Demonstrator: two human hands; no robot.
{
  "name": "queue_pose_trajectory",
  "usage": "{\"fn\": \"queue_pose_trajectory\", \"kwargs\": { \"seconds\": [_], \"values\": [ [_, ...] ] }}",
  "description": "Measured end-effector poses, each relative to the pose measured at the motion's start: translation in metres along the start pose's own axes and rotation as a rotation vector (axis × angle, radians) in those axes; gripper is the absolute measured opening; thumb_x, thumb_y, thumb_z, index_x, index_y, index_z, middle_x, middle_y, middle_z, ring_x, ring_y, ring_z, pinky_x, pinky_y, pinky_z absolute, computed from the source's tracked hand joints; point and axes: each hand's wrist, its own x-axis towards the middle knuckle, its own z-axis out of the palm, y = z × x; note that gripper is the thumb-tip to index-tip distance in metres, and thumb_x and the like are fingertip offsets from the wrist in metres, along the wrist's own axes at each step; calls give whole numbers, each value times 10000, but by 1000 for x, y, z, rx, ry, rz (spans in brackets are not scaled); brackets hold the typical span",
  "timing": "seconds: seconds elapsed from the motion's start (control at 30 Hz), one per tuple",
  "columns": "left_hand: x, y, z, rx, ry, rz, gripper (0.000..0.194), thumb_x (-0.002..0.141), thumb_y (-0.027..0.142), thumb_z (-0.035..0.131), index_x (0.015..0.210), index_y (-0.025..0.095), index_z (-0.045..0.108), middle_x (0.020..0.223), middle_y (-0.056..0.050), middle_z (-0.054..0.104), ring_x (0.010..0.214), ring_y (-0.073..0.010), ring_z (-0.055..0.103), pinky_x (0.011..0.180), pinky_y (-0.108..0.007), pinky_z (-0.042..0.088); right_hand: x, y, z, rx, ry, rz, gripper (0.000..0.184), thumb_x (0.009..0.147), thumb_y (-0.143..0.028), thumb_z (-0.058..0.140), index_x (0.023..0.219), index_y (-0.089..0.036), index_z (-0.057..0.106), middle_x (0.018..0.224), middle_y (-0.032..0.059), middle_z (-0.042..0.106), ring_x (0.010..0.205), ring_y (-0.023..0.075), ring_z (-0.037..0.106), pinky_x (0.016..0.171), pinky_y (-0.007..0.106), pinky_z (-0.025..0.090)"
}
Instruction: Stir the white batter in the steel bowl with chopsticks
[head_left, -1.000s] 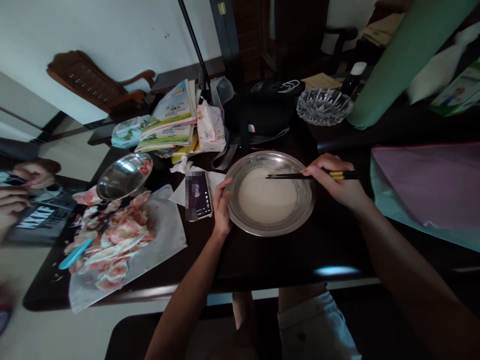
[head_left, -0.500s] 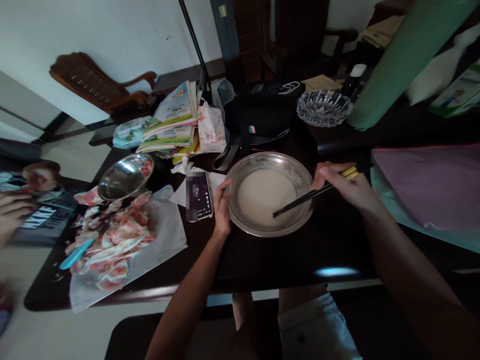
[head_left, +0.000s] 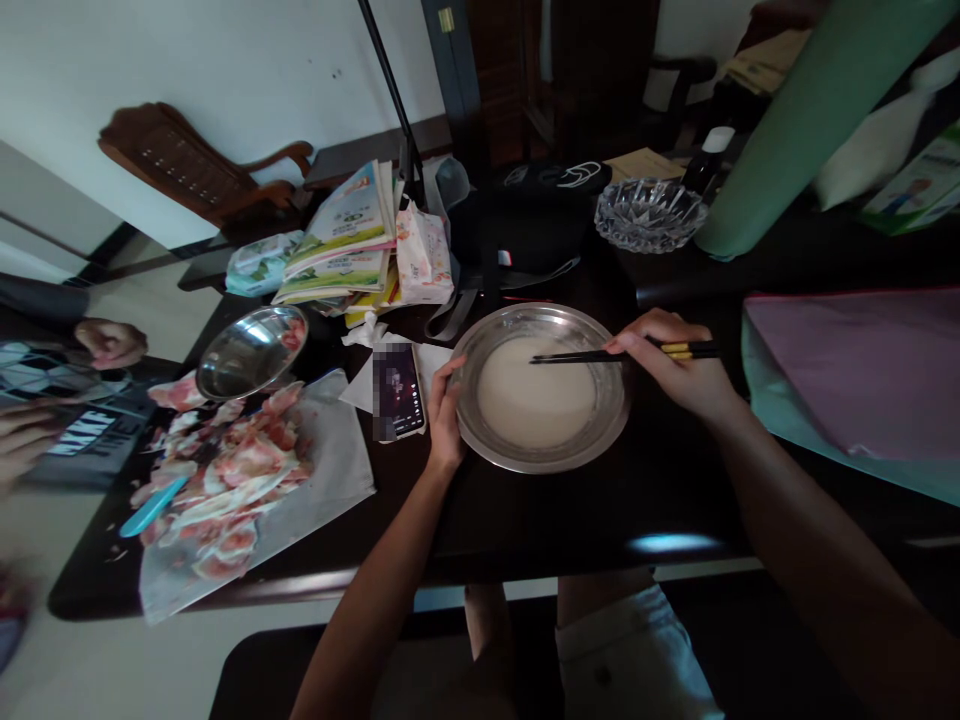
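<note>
A round metal bowl (head_left: 577, 440) with pale whitish batter (head_left: 536, 390) sits on the dark table in front of me. My left hand (head_left: 444, 415) grips the bowl's left rim, fingers curled on the edge. My right hand (head_left: 675, 375) is closed on black chopsticks (head_left: 592, 355) with yellow bands, held nearly level, their tips over the far part of the batter.
A phone (head_left: 397, 388) lies left of the bowl. Further left are a plastic sheet with pink meat pieces (head_left: 240, 470), a teal knife (head_left: 150, 508) and a small metal bowl (head_left: 251, 350). Books (head_left: 345, 240), a glass dish (head_left: 649, 212), a green roll (head_left: 810, 110). Another person's hands (head_left: 112, 342) at left.
The chopsticks swung from the near side of the batter back up to the far side, level again. The other person's hand at left shifted. My left hand stayed on the rim.
</note>
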Motion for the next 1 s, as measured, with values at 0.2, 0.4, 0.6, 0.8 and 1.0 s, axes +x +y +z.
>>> {"fn": "queue_pose_trajectory", "kwargs": {
  "seconds": [0.2, 0.4, 0.6, 0.8, 1.0],
  "values": [
    [1, 0, -1, 9, -9, -15, 379, 875, 471, 614, 1175, 255, 696, 1252, -61, 686, 1174, -266, 625, 1030, -415, 487, 0, 0, -22, 136, 137, 115, 463, 997, -496, 555, 605, -290, 689, 645, 27, 668, 690, 226, 623, 830, 449, 434],
    [0, 1, -1, 28, -6, 5, 379, 889, 493, 613, 1173, 254, 692, 1218, -62, 687, 1132, -263, 635, 1002, -414, 500, 0, -8, -19, 288, -48, 168, 463, 954, -542, 605, 586, -276, 697, 613, 17, 659, 642, 212, 627, 717, 406, 460],
    [0, 2, 1, 7, 1, 8, 363, 895, 476, 610, 1169, 255, 697, 1206, -54, 690, 1140, -260, 635, 1011, -409, 498, -2, -7, 9, 136, -257, -4, 277, 896, -503, 702, 747, -282, 778, 742, 18, 767, 748, 222, 689, 741, 387, 491],
    [1, 0, 1, 4, 8, -3, 374, 878, 481, 619, 1164, 255, 699, 1232, -62, 685, 1160, -266, 625, 1013, -403, 491, -1, -1, 11, 20, -126, -35, 240, 927, -469, 678, 793, -290, 767, 821, 22, 793, 803, 239, 699, 816, 428, 498],
    [0, -1, 0, 31, -2, 19, 389, 889, 508, 604, 1167, 249, 687, 1239, -63, 678, 1184, -269, 611, 1037, -414, 474, 1, 1, -14, 41, 138, 85, 465, 973, -581, 559, 652, -283, 713, 701, 39, 715, 727, 229, 640, 842, 453, 467]
  ]
}}
